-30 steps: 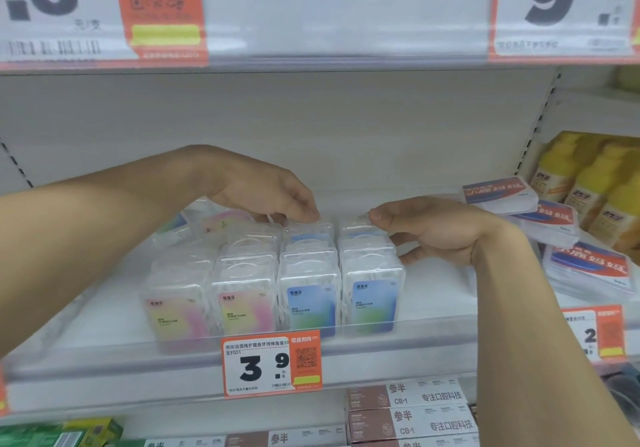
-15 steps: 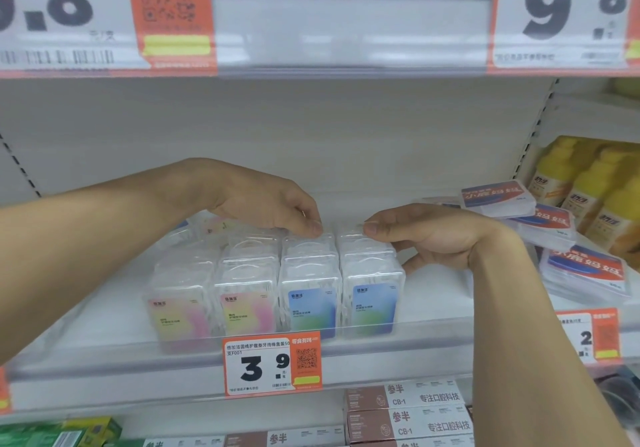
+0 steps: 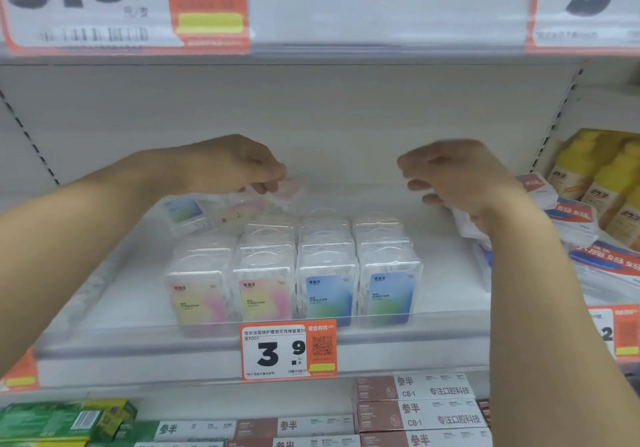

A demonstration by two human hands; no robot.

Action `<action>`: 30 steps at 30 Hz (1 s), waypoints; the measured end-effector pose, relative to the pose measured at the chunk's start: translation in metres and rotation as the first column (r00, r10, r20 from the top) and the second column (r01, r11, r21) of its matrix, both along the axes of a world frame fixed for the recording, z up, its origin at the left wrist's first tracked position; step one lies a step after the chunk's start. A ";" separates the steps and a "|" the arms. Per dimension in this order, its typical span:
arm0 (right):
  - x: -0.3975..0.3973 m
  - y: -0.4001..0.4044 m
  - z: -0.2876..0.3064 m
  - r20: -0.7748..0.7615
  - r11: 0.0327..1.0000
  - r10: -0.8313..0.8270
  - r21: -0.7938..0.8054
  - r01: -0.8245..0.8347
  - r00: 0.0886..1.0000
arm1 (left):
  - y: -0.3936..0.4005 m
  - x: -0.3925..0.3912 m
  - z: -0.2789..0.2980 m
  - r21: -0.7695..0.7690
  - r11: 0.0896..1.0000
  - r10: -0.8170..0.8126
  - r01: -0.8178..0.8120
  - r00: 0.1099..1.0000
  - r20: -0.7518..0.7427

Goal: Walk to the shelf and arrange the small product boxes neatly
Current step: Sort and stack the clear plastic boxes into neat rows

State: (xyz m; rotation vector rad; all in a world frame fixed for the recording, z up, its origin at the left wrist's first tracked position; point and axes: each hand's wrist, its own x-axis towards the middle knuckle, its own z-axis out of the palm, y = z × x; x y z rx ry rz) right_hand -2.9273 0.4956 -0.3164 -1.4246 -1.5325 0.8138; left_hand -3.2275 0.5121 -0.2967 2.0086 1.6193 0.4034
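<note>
Both hands have lifted off the neat rows of small boxes [image 3: 294, 273] at the shelf [image 3: 104, 308] front, the left hand [image 3: 235, 164] now pinching a loose pink box [image 3: 289, 192] behind them while the right hand [image 3: 450, 176] hangs blurred, fingers loosely curled and empty, so the strays at the back come next.

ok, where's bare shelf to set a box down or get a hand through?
Bare shelf lies left of the upright boxes, and a narrower strip runs between them and the flat packs. The back wall area between both hands is open. Crowded: back left, around two tipped boxes.
</note>
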 end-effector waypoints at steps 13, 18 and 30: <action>-0.197 0.011 0.036 0.694 0.930 0.256 0.015 -0.368 0.673 | -0.013 -0.096 -0.093 0.220 0.938 0.311 -0.266 0.928 -0.205; -0.232 0.065 0.011 0.700 0.865 0.501 -0.418 -0.276 0.509 | -0.015 -0.095 -0.092 0.248 0.907 0.355 -0.341 0.935 -0.012; -0.236 0.090 -0.015 0.773 0.823 0.567 -0.543 -0.166 0.285 | -0.021 -0.090 -0.091 0.105 0.881 0.451 -0.461 0.886 0.104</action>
